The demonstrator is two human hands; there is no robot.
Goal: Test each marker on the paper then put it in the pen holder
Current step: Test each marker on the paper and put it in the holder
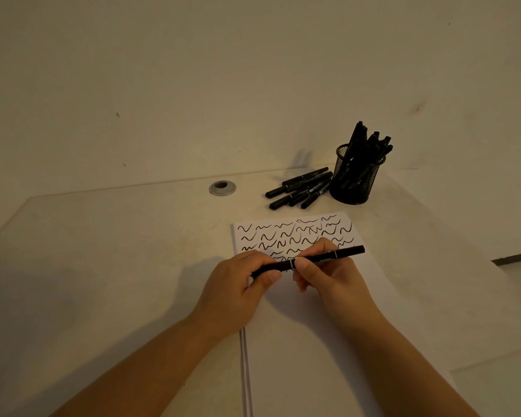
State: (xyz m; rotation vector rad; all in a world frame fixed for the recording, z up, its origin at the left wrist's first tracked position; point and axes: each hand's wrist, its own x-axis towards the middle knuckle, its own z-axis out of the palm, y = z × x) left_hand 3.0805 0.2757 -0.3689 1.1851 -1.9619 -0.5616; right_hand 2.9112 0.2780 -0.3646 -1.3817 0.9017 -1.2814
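Observation:
Both hands hold one black marker (pixel 328 257) level above the white paper (pixel 313 341). My left hand (pixel 238 290) grips its left end, the cap end, with fingers curled round it. My right hand (pixel 328 275) pinches the barrel near the middle. The paper's top part carries several rows of black squiggles (pixel 289 236). A black mesh pen holder (pixel 354 179) stands behind the paper at the right, with several markers upright in it. A pile of several loose black markers (pixel 301 188) lies on the table just left of the holder.
The table (pixel 118 266) is pale and meets a pale wall behind. A round metal cable grommet (pixel 222 188) sits in the table left of the loose markers. The table's right edge (pixel 463 251) runs diagonally past the holder.

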